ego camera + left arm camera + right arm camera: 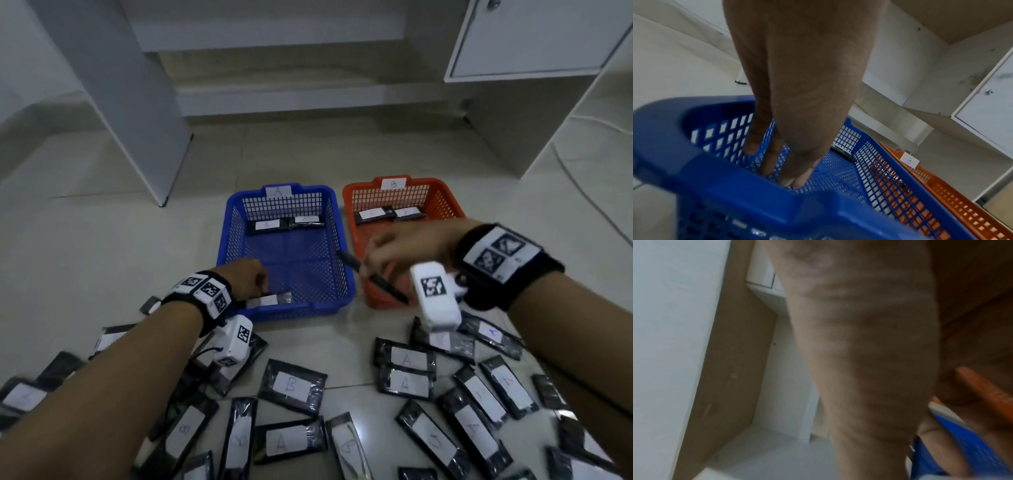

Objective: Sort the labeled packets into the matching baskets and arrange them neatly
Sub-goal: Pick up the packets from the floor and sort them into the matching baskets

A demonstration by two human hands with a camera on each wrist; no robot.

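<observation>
my left hand [247,278] reaches over the near rim of the blue basket [343,240], tagged a; fingers curl down onto a white-labelled packet [270,300] lying at the near left corner, long axis running left-right along the near wall. from the left wrist view the fingertips [768,168] touch the mesh floor; whether they pinch the packet, i cannot tell.

my right hand [407,251] hovers over the near part of the orange basket [352,197], tagged b, gripping a dark packet [373,275] edge-on, long axis slanting from far-left to near-right, its far end over the gap between the baskets. label not readable. judgement: the right hand is nearer basket b, so the drop goes straight down and back, toward the far row.

counts: 2 baskets. blue holds 2 packets side by side against the far wall plus the one under my left hand. orange holds 2 against its far wall. loose packets on the floor [102,240]: roughly twenty, a and b mixed, some cropped.
</observation>
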